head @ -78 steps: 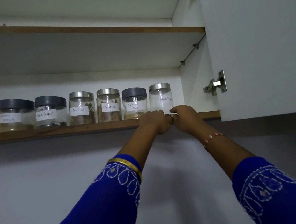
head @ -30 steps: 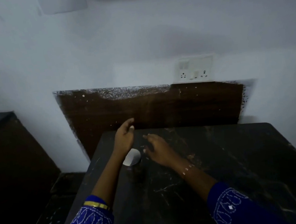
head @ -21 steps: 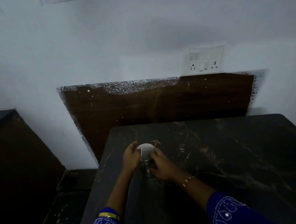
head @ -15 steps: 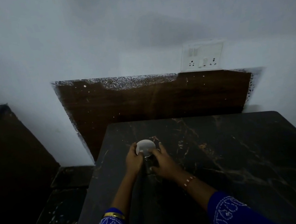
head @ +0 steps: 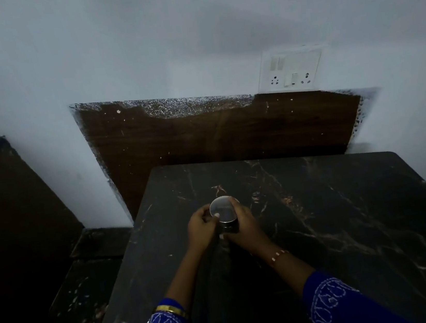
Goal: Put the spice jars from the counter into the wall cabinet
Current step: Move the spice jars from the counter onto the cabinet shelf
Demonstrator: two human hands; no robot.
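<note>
A single spice jar (head: pixel 224 214) with a shiny silver lid stands on the dark marble counter (head: pixel 337 226). My left hand (head: pixel 202 230) wraps its left side and my right hand (head: pixel 243 226) wraps its right side. The two hands cover most of the glass body, so only the lid and a strip of the front show. The wall cabinet is out of view.
A brown wooden panel (head: pixel 216 131) covers the wall behind the counter, with a white socket plate (head: pixel 290 71) above its right end. To the left the counter drops to a lower dark ledge (head: pixel 96 274) and a dark unit (head: pixel 2 194).
My view dropped from the cabinet shelf with its row of jars to the counter. Both hands came down, reached the lone jar and closed around it.
</note>
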